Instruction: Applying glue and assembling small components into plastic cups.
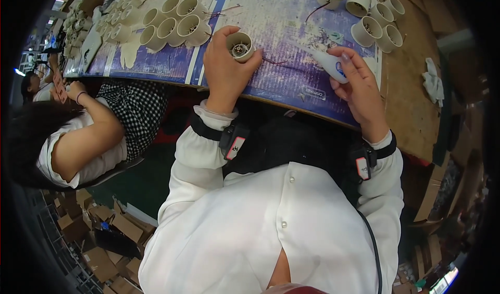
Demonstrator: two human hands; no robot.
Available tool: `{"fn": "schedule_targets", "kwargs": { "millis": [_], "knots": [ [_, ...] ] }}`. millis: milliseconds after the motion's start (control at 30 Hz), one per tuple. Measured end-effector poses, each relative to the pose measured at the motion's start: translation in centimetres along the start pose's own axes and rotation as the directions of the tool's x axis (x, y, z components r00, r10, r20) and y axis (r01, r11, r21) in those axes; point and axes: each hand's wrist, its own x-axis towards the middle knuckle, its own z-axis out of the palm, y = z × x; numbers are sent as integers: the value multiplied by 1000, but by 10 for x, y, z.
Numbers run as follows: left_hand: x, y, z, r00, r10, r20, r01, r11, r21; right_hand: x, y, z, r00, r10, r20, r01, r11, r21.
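Note:
My left hand is closed around a white round plastic housing, its open top facing up. Metal motor parts show inside it, and thin dark red wires stick out to its right. In my right hand is a small white squeeze bottle with a blue mark, its narrow clear nozzle pointing left toward the housing. The nozzle tip stays apart from the housing. Just beyond my left hand stand several similar housings with wires trailing from them.
More housings stand at the table's far right, others at far left. The table has a worn blue-and-white cover. A crumpled white cloth lies on brown board at right. A co-worker sits at my left; cardboard boxes lie behind.

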Motion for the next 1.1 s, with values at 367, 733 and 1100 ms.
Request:
{"fn": "schedule_targets", "kwargs": {
  "millis": [367, 733, 1100],
  "knots": [
    [1, 5, -1, 999, -29, 18, 30, 999, -42, 8, 15, -6, 991, -130, -25, 121, 967, -224],
    [0, 2, -4, 997, -39, 67, 42, 998, -36, 13, 20, -1, 988, -151, -13, 144, 963, -229],
    [-1, 3, -5, 997, -13, 80, 15, 999, -30, 15, 24, 0, 987, -159, -13, 148, 945, -292]
  ]
}}
